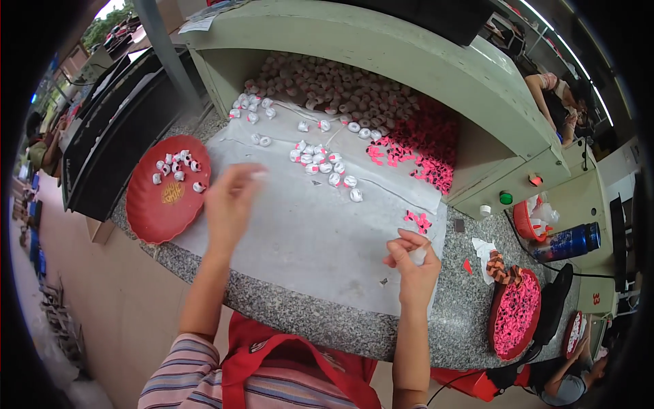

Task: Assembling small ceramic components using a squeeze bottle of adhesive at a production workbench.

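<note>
My left hand (230, 198) is over the left part of the white sheet (300, 232), between the red dish and the small white balls. Motion smears its fingers, and a whitish patch shows at the fingertips. Over the sheet's right side, my right hand (415, 262) has thumb and fingers pinched together; what they hold, if anything, is hidden. Something white shows on one of its fingers. Just beyond it lie small pink and black pieces (418, 221). White balls with pink marks (318, 160) cluster in the middle of the sheet. The red scalloped dish (146, 218) carries several similar balls.
A pale green cabinet (381, 34) arches over heaped whitish rings (340, 88) and a pink pile (429, 143). At the right stand a pink-filled red dish (514, 320), a blue bottle (569, 242) and a red basket (523, 219). Black trays (122, 129) stand at left.
</note>
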Motion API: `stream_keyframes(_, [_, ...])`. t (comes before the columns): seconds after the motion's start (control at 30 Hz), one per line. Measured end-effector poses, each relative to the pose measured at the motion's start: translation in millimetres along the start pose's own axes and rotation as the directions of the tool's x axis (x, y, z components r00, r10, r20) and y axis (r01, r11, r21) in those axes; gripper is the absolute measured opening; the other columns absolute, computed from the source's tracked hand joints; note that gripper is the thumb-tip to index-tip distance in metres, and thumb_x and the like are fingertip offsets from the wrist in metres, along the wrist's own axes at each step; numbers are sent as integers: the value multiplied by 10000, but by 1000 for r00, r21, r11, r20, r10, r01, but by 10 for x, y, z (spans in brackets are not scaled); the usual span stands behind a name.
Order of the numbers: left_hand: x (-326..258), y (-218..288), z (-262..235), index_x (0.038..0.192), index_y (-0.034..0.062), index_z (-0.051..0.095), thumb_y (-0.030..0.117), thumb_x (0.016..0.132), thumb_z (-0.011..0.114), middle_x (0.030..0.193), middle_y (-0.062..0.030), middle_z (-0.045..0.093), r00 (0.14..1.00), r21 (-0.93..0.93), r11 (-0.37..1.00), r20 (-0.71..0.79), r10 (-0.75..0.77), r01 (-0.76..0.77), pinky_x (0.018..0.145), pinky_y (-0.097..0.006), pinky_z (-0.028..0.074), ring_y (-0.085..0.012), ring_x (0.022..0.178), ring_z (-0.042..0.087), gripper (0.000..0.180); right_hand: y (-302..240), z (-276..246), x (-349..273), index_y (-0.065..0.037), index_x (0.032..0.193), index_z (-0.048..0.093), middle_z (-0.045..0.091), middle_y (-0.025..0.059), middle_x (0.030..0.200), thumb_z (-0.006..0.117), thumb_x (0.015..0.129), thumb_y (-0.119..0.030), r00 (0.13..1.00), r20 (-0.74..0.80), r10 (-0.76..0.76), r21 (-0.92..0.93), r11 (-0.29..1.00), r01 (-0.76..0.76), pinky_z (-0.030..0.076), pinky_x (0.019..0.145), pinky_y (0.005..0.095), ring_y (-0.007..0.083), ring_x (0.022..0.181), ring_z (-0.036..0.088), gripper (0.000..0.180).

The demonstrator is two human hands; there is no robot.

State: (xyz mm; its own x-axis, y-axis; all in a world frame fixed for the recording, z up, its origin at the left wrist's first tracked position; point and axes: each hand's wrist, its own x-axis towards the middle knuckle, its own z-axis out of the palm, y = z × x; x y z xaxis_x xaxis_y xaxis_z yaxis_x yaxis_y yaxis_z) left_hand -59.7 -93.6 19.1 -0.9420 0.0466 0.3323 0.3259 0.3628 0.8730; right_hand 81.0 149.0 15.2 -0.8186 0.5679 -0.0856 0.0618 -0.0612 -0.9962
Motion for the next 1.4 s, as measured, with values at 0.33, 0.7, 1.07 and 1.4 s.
stream_keyframes(0.33, [194,-219,517,917,39,604,97,742,619,852,-142,577,935,267,897,72,346,-352,633,-373,468,-285,682,583,185,279,67,81,-23,1006,436,469,56,873,552,721,34,983,169,-73,12,997,73,473,603,278,154,676,553,312])
stream_keyframes(0.7, [26,-259,1056,907,29,571,100,729,623,833,-121,574,936,331,884,231,264,-331,646,-364,490,-276,728,604,199,205,35,-50,10,1088,426,556,133,942,598,683,105,976,158,-151,75,987,141,480,722,299,178,803,578,450])
stream_keyframes(1.07, [-545,541,878,1050,-7,525,-18,775,594,951,-91,589,569,-535,291,821,-44,793,765,-308,497,-205,853,608,284,-320,-174,-171,17,987,528,534,38,772,537,777,-64,969,-203,-143,168,969,179,337,474,177,54,557,429,226])
stream_keyframes(1.4, [-690,550,872,1050,-57,512,-118,743,578,1058,-143,543,896,-594,765,441,50,250,796,-274,497,-184,928,580,320,-210,-17,-476,12,868,560,573,68,807,593,707,-82,853,-57,-519,-325,817,476,437,636,233,127,687,535,190])
